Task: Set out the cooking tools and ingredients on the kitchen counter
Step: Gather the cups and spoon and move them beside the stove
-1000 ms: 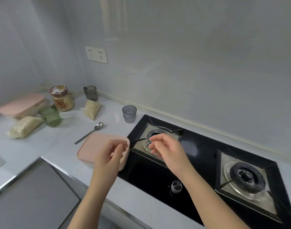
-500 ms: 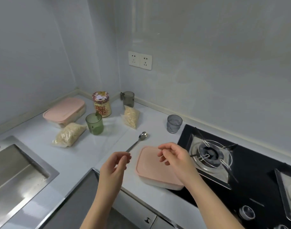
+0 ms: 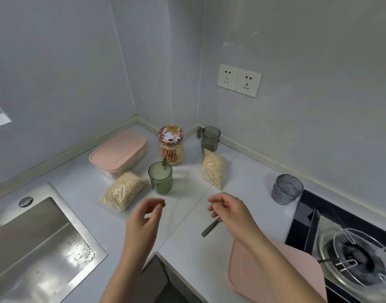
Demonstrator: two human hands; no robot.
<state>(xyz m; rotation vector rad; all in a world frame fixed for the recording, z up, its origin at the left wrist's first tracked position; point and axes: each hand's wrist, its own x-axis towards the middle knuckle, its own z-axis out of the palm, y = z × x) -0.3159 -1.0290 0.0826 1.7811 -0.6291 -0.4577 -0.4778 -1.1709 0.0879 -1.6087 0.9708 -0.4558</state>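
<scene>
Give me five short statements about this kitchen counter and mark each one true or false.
1. The green ribbed cup stands upright between the left bag of oats and the right bag of oats. True.
2. The cartoon-dog jar has its lid off. False: the lid is on.
3. The left hand grips the green ribbed cup. False: it hovers in front of the cup, apart from it, holding nothing.
4. A grey glass tumbler stands on the counter beside the gas hob. True.
5. Both pink-lidded boxes sit in the sink. False: the far pink-lidded box stands at the back of the counter, and the near pink-lidded box lies next to the gas hob.
</scene>
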